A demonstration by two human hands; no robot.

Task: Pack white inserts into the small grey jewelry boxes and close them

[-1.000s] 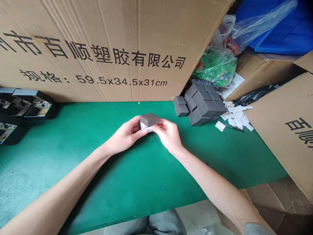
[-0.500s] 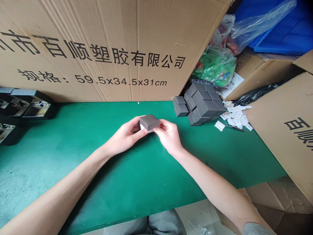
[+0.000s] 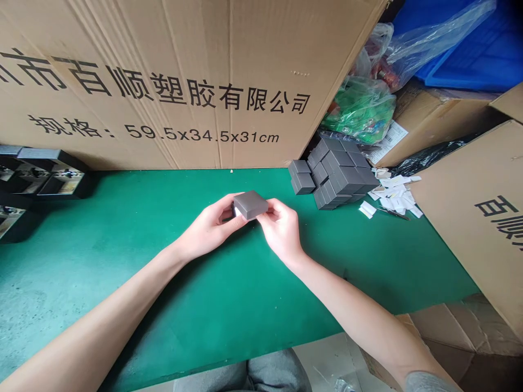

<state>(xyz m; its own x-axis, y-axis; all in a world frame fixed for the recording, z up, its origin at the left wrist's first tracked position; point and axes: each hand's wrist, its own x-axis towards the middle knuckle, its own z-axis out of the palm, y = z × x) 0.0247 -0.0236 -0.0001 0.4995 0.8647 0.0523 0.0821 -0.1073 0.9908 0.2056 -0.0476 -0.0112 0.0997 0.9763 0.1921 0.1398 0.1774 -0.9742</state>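
Grey box [image 3: 250,203]: one, small, with a dark cover; held between your two hands near the centre of the frame, above the green table [image 3: 229,305].
Left hand [image 3: 211,224]: closed on the box's left side, your thumb low along the near edge, fingers behind.
Right hand [image 3: 283,224]: pinching the box's right corner between your thumb and fingers; some fingertips are hidden.
White inner part [image 3: 237,211]: a small patch, visible under the cover beside your left thumb; the rest is hidden.
Work done: the cover appears mostly down over the white part, judging by how little white shows.
Work left: the cover's final seating, by the look of it; your fingers hide the lower edge, so you cannot confirm the fit from here.
Stack of grey boxes [image 3: 343,174]: right of centre, closed-looking, piled beside two grey boxes [image 3: 301,177]; whether yours are finished or waiting cannot be told.
White slips [image 3: 398,197]: loose pile, right of the stack.
Box facing: broad plain top upward, tipped toward you; one corner points to the bottom of the frame.
Box long axis: not clear; the top looks nearly square, and no mark tells you its front.
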